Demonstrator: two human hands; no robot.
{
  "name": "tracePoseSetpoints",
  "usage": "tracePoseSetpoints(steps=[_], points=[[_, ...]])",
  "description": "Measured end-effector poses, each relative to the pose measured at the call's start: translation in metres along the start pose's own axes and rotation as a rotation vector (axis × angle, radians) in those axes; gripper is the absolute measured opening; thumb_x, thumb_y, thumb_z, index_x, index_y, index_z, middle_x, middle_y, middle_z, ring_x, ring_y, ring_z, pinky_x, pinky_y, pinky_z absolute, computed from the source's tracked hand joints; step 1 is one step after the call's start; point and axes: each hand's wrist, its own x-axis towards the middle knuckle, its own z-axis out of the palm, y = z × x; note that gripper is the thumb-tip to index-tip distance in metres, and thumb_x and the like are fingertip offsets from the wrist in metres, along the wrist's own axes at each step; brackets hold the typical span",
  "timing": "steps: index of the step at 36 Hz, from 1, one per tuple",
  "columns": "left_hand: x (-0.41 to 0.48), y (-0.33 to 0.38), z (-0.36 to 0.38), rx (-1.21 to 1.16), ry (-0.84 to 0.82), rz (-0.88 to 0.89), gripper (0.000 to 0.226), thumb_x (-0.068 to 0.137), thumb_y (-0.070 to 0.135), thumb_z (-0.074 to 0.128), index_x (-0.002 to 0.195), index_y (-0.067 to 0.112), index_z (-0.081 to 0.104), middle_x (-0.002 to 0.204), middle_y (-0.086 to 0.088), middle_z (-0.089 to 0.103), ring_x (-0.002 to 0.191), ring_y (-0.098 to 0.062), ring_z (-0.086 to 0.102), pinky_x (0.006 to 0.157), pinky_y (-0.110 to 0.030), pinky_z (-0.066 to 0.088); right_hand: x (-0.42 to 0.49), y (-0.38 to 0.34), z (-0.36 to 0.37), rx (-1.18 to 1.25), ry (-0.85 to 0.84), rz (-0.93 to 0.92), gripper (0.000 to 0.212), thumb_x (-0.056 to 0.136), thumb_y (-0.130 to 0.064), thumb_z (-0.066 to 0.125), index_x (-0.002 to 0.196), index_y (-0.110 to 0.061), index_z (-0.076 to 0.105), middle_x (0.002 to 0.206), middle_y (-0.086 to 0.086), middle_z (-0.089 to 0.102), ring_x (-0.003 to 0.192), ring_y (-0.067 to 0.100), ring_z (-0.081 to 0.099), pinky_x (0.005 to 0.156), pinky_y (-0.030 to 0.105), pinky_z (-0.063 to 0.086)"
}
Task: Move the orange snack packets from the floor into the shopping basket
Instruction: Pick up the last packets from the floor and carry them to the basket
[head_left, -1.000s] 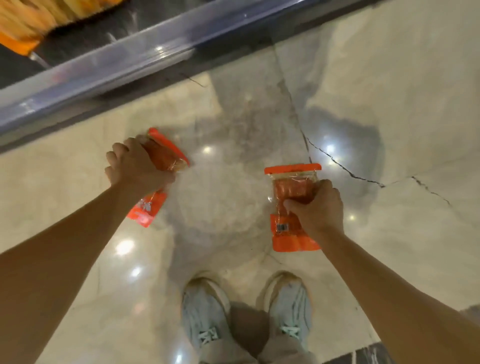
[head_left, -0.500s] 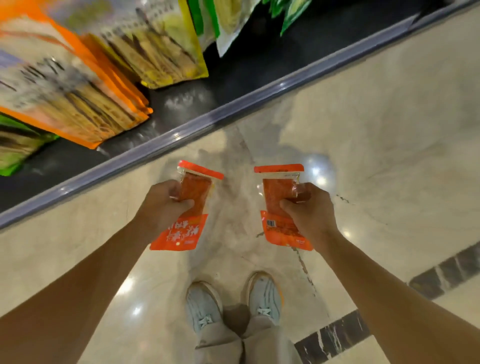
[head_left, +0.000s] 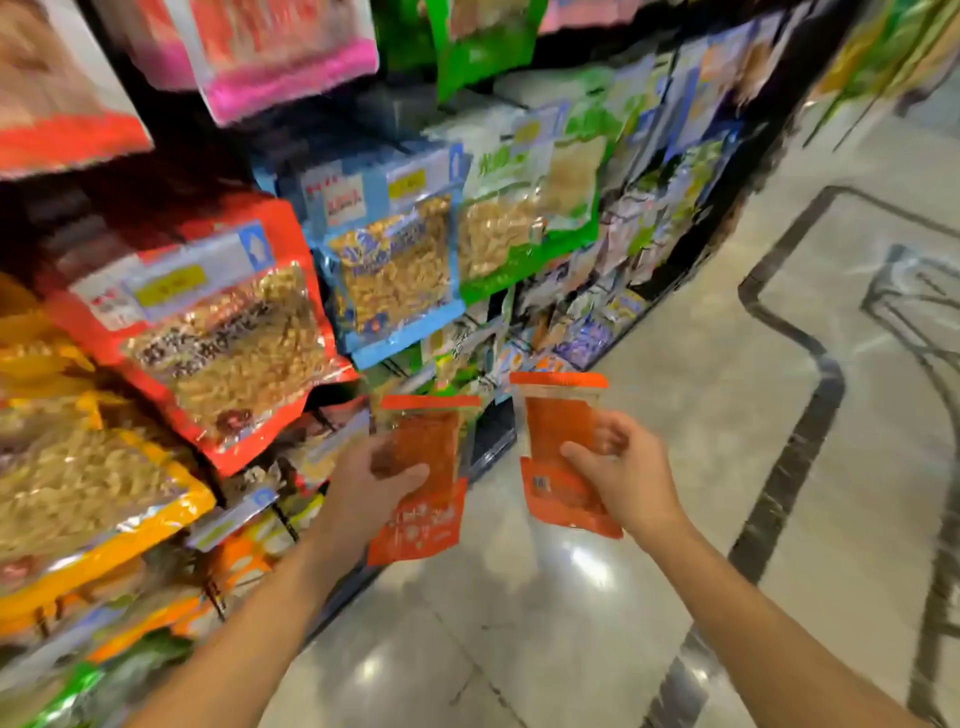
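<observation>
Left hand: the left hand (head_left: 363, 486) is sitting just left of the frame's centre, fingers and thumb curling around a flat orange plastic snack packet with a clear window (head_left: 423, 478).
Left packet: it is standing upright in that grasp, its printed orange lower part hanging below the thumb, raised in front of the lower shelf edge.
Right hand: the right hand (head_left: 626, 478) is clasping a second flat orange plastic snack packet showing a barcode (head_left: 558, 452), thumb pressing across its front.
Right packet: it is being held upright just right of centre, well above the floor, close beside the first packet but apart from it.
Shelves: dark store shelving packed with blurred, colourful snack bags (head_left: 322, 270) is filling the left and upper frame.
Floor: glossy beige stone floor with dark inlaid bands (head_left: 701, 364) is spreading across the right and bottom.
Basket: a blurred dark wire shape at the right edge (head_left: 919, 312) is showing; whether it is the basket cannot be told.
</observation>
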Motion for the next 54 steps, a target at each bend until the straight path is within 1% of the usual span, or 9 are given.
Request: tracePoseSetpoints(steps=[5,9,14,19,25,31,34,39,54], points=[[-0.056,0.114,0.009,-0.006,-0.086,0.146,0.052,0.067,0.032,0.084,0.112,0.012,0.067,0.101,-0.004,0.075,0.085,-0.015,0.072,0.083,-0.036,0.058,-0.063,-0.088,-0.09,0.079,0.141,-0.077,0.035,0.077,0.006,0.077,0.079,-0.024,0.059,0.056,-0.013,0.057,0.049,-0.005,0.051,0.057,0.009,0.044],[-0.105,0.18,0.042,-0.047,-0.222,0.254,0.027,0.08,-0.01,0.07,0.103,0.001,0.061,0.083,-0.007,0.07,0.056,0.008,0.064,0.056,-0.007,0.048,-0.122,-0.12,-0.153,0.075,0.304,-0.125,0.04,0.076,0.004,0.078,0.078,-0.031,0.06,0.054,-0.018,0.065,0.054,-0.013,0.059,0.059,0.004,0.044],[-0.151,0.219,0.095,-0.048,-0.454,0.371,0.031,0.079,-0.011,0.068,0.089,0.017,0.061,0.07,0.017,0.074,0.063,0.004,0.067,0.06,-0.009,0.052,-0.197,-0.123,-0.226,0.095,0.456,-0.141,0.034,0.078,0.012,0.074,0.081,-0.019,0.061,0.068,-0.017,0.062,0.058,-0.018,0.059,0.06,0.001,0.043],[-0.202,0.242,0.172,0.04,-0.623,0.489,0.027,0.077,-0.007,0.073,0.093,0.013,0.066,0.083,0.002,0.076,0.074,-0.006,0.071,0.07,-0.017,0.057,-0.273,-0.096,-0.294,0.052,0.672,-0.103,0.029,0.078,0.006,0.076,0.1,-0.008,0.065,0.075,-0.017,0.065,0.063,-0.019,0.06,0.062,0.001,0.043],[-0.289,0.25,0.274,0.097,-0.759,0.543,0.035,0.077,0.004,0.078,0.11,0.008,0.065,0.103,-0.009,0.073,0.091,-0.022,0.07,0.085,-0.037,0.057,-0.357,-0.049,-0.373,-0.013,0.888,-0.011,0.026,0.077,-0.004,0.08,0.098,-0.012,0.069,0.083,-0.011,0.069,0.07,-0.014,0.062,0.065,0.004,0.045],[-0.381,0.259,0.374,0.172,-0.811,0.755,0.023,0.078,0.007,0.077,0.093,0.022,0.068,0.085,0.007,0.074,0.078,-0.012,0.069,0.073,-0.031,0.057,-0.424,0.003,-0.452,-0.042,1.089,0.065,0.028,0.072,-0.013,0.082,0.088,-0.03,0.066,0.083,-0.012,0.072,0.075,-0.006,0.065,0.071,0.015,0.05],[-0.423,0.264,0.421,0.182,-0.83,0.798,0.026,0.081,0.008,0.075,0.104,0.018,0.068,0.089,0.009,0.071,0.075,-0.002,0.064,0.065,-0.015,0.053,-0.449,0.029,-0.495,-0.041,1.125,0.055,0.031,0.073,-0.008,0.081,0.081,-0.033,0.063,0.076,-0.015,0.071,0.071,-0.011,0.064,0.068,0.009,0.048],[-0.482,0.27,0.491,0.19,-0.834,0.799,0.037,0.085,0.019,0.072,0.121,0.019,0.062,0.102,0.006,0.066,0.088,-0.009,0.062,0.08,-0.034,0.055,-0.477,0.071,-0.566,-0.015,1.137,0.062,0.023,0.073,-0.011,0.079,0.085,-0.027,0.066,0.082,-0.007,0.074,0.076,-0.003,0.067,0.074,0.023,0.055],[-0.521,0.285,0.671,0.221,-0.843,0.716,0.032,0.086,0.029,0.071,0.115,0.028,0.058,0.107,0.006,0.065,0.094,-0.017,0.065,0.083,-0.04,0.056,-0.456,0.15,-0.731,0.036,1.118,0.054,0.022,0.077,-0.016,0.078,0.097,-0.02,0.07,0.09,-0.004,0.076,0.084,0.009,0.071,0.076,0.03,0.06]])
